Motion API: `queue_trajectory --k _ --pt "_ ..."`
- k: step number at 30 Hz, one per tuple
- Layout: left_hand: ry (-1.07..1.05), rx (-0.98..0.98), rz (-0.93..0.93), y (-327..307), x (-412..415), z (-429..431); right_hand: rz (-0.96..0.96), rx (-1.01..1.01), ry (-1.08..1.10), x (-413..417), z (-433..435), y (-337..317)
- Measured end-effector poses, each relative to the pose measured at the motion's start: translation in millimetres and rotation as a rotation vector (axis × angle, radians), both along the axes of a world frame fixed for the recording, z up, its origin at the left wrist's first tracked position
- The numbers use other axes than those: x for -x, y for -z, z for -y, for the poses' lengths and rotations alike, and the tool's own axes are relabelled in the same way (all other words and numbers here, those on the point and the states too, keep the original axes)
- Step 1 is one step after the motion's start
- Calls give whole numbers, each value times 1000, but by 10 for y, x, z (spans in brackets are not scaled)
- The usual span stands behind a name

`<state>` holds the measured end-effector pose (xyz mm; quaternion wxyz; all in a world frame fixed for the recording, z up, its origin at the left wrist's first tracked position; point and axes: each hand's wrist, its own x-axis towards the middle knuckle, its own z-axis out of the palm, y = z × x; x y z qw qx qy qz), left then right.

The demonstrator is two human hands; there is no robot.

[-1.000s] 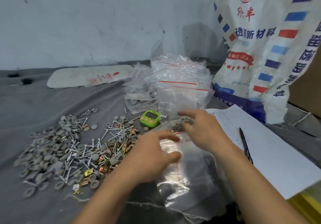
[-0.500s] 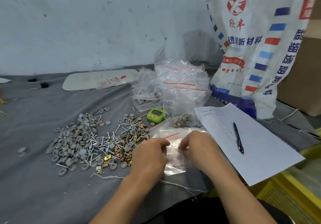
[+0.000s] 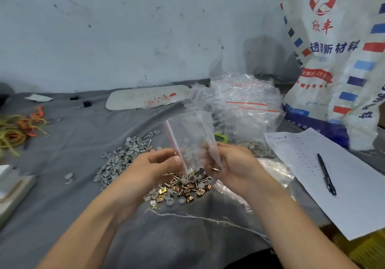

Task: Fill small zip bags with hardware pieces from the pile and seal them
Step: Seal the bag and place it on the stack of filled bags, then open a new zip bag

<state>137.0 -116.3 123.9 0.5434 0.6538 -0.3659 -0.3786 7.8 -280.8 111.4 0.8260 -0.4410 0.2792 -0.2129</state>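
The left hand (image 3: 158,166) at nine o'clock and right hand (image 3: 231,164) at three each pinched a small clear red-striped plastic zip bag (image 3: 191,137), held over the pile of grey caps and brass clips (image 3: 183,187).

Views: only one, from a camera worn on my head.
Direction: it looks forward and down along my forearms, over the grey table (image 3: 62,206) to the wall (image 3: 125,39) behind.
Nearness: close. My left hand (image 3: 158,164) and right hand (image 3: 231,162) are near the middle, holding the zip bag (image 3: 191,135).
Width: wide lens; the white sack (image 3: 337,60) reaches the right edge.
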Motion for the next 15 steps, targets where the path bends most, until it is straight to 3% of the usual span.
queue_trajectory --k 2,5,7,11,15 --pt "-172 46 -60 18 -28 -29 9 -36 -79 -163 -117 -9" --pt "-396 50 22 24 -144 -89 -28 -68 -135 -358 -226 29" --pt "-471 81 21 -4 -194 -168 -66 -67 -121 -450 -260 63" --pt "-571 120 -159 -20 -276 -334 -124 9 -159 -573 -325 121" --pt "-570 67 -105 66 -309 -475 -152 58 -238 -598 -397 176"
